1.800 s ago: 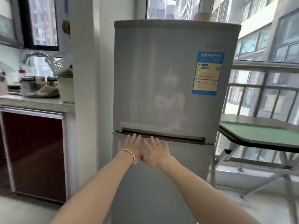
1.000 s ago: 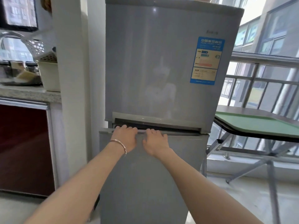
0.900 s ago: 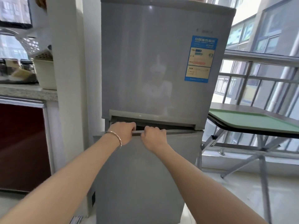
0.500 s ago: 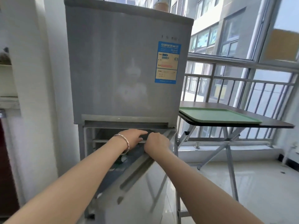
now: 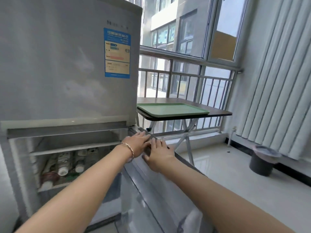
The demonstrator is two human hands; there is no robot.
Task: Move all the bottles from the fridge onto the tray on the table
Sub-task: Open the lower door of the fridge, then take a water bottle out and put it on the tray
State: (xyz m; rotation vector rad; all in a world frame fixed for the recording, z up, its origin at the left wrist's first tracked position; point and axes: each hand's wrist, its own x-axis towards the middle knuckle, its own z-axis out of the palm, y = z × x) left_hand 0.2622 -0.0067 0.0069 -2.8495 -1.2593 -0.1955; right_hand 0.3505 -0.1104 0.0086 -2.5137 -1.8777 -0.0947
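The bottles (image 5: 63,163) lie on their sides, caps outward, on a shelf in the lower part of the grey metal fridge (image 5: 58,64). They look small, rigid and light, and probably cold and slick, so a grip round the body would suit best. The left hand (image 5: 137,145) and right hand (image 5: 159,156) rest with fingers straight on the top edge of the open door (image 5: 151,199), holding nothing. A flat green tray (image 5: 171,109) sits on the brown table (image 5: 218,112) nearby.

Bright daylight from windows (image 5: 183,36) beyond right hand (image 5: 159,154); glare on floor (image 5: 218,165) right of it; fridge interior (image 5: 67,148) left of it dim, smeary. Wide-angle bending at edges.
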